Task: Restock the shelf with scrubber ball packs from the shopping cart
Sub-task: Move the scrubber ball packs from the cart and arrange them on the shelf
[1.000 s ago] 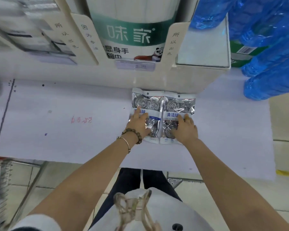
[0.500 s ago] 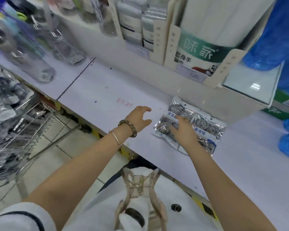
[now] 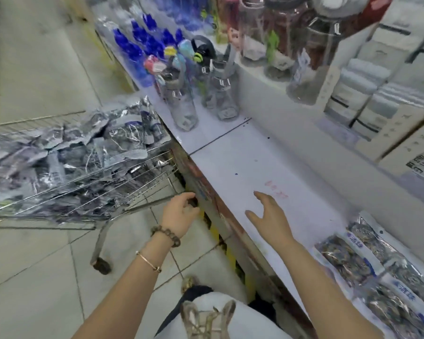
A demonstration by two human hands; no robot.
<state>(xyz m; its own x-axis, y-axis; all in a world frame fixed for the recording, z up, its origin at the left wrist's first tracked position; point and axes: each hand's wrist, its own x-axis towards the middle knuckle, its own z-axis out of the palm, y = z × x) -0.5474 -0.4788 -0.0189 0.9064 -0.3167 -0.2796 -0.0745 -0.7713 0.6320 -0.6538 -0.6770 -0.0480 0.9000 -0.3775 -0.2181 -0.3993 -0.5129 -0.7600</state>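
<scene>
At the near edge of the shelf, we find both hands free of stock. The right hand hovers over the bare shelf board with fingers spread, holding nothing. The left hand, a bead bracelet at its wrist, has crossed the shelf lip toward the aisle, fingers loosely curled, likewise empty.

A second ago both hands lay pressed on the two scrubber ball packs. Those now lie flat, side by side, at the lower right of the shelf, well apart from either hand. We judge that placement complete and a fresh fetch begun.

Further left, the shopping cart stands just beside the shelf edge, its basket full of heaped packs, so much of the restocking remains. Beyond, clear water bottles stand on the same shelf, blurred by head motion.
</scene>
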